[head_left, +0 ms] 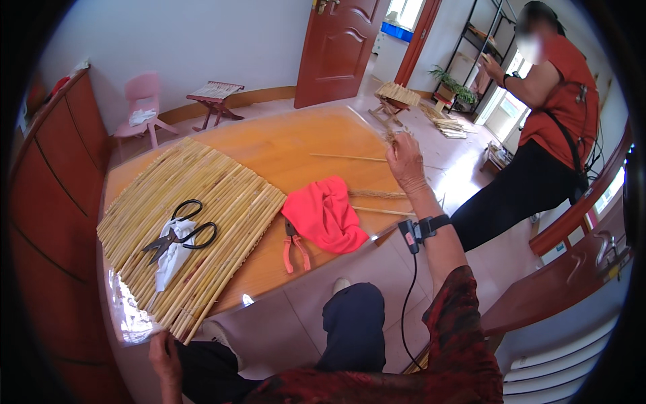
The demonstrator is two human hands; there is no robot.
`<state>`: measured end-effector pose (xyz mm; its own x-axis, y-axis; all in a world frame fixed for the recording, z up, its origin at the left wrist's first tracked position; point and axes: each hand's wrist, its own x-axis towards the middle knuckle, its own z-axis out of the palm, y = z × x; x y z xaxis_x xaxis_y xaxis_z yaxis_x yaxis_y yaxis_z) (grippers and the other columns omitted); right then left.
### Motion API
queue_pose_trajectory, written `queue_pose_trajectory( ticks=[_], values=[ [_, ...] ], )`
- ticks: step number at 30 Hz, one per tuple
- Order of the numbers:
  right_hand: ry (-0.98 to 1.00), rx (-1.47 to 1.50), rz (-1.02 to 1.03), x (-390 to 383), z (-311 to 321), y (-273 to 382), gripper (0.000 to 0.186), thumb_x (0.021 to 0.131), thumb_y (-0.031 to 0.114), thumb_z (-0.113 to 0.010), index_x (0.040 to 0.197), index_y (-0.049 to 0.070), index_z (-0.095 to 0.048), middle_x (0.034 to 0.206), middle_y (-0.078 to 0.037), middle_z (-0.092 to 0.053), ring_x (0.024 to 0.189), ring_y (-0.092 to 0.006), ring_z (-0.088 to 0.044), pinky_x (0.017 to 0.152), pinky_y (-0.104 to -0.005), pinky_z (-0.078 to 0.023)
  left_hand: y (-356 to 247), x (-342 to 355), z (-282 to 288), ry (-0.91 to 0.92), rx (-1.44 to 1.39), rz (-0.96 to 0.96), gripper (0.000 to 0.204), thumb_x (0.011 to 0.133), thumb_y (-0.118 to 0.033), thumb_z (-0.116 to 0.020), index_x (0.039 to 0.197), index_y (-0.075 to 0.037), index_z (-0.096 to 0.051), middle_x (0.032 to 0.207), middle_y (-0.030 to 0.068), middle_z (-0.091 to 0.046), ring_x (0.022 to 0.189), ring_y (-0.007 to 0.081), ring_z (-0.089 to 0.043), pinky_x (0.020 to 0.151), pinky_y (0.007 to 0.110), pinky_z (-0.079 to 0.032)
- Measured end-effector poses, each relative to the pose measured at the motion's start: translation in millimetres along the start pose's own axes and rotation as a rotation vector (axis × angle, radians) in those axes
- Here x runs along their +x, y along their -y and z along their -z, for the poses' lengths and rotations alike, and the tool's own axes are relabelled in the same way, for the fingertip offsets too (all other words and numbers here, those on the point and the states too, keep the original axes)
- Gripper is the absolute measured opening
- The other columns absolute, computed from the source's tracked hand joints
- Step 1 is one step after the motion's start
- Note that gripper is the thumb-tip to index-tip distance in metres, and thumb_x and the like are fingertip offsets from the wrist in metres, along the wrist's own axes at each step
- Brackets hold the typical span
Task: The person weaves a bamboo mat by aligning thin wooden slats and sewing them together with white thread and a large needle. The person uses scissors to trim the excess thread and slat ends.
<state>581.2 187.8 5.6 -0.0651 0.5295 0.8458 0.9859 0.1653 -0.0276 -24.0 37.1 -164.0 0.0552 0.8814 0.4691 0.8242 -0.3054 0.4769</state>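
So the stalk mat is lying flat on the left half of the counter, with its near corner right at the edge. The left hand is down by that corner, fingers curled, but can't tell if it's actually gripping anything. The right hand is up past the far right side, clenched around what looks like a frayed tuft at the fingertips, though it's a bit blurry.

Handling-wise, the mat is probably light for its size. Looks stiff along the stalks and likely floppier across them, where it could fold or roll. The stalks seem smooth, so maybe a little slippery, and the ends could split if squeezed hard. Best bet is holding 2 opposite edges, palms under the outer stalks, rather than pinching 1 loose end.

Heads up: black scissors and a white cloth sit on top of it, so tilting would probably send them sliding. The red cloth and pliers are just beside it, with a thin loose stalk farther over.
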Motion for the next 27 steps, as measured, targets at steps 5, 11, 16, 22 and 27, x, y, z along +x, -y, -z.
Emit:
queue_pose_trajectory(
  ticks=[5,11,16,22,27],
  values=[
    [0.442,-0.013,-0.031,-39,-12,-35,0.019,0.072,0.008,-0.055,0.091,0.005,-0.054,0.092,-0.015,-0.057,0.089,-0.0363,-0.052,0.076,-0.0428,-0.043,-2,-1,1,0.004,-0.019,0.055,0.012,0.082,0.0,-0.055,0.093,0.0,-0.056,0.083,0.017,-0.057,0.077,0.0333,-0.057,0.068,0.039,-0.045],
    [0.694,0.047,-0.083,-124,-36,-55,0.048,0.069,0.019,-0.061,0.114,0.004,-0.05,0.103,-0.018,-0.055,0.096,-0.0364,-0.051,0.084,-0.0451,-0.041,8,-1,-4,0.031,-0.005,0.07,0.011,0.081,0.002,-0.052,0.092,0.0,-0.055,0.082,0.0178,-0.056,0.076,0.0333,-0.056,0.067,0.039,-0.044],
    [0.921,-0.04,-0.173,-106,-33,-38,0.047,0.069,0.017,-0.061,0.113,0.005,-0.052,0.104,-0.017,-0.054,0.099,-0.0345,-0.05,0.086,-0.0446,-0.04,-7,0,7,0.103,0.208,0.136,0.019,0.088,-0.014,-0.052,0.101,-0.003,-0.06,0.087,0.0182,-0.059,0.08,0.0344,-0.056,0.073,0.041,-0.045],
    [0.87,-0.317,-0.127,-132,-40,-86,0.018,0.073,0.008,-0.055,0.089,0.01,-0.062,0.097,-0.016,-0.059,0.096,-0.0311,-0.056,0.08,-0.0433,-0.044,-24,8,6,0.082,0.179,0.102,0.016,0.087,-0.011,-0.052,0.096,0.0,-0.059,0.085,0.0184,-0.059,0.079,0.0349,-0.055,0.071,0.041,-0.045],
    [0.574,-0.501,-0.237,-135,-6,-139,0.012,0.074,0.004,-0.05,0.082,0.005,-0.058,0.083,-0.016,-0.058,0.082,-0.0335,-0.057,0.07,-0.0453,-0.046,-23,8,5,0.09,0.189,0.119,0.014,0.087,-0.009,-0.052,0.094,0.0,-0.058,0.083,0.0185,-0.058,0.077,0.0352,-0.055,0.07,0.041,-0.044]
  ],
)
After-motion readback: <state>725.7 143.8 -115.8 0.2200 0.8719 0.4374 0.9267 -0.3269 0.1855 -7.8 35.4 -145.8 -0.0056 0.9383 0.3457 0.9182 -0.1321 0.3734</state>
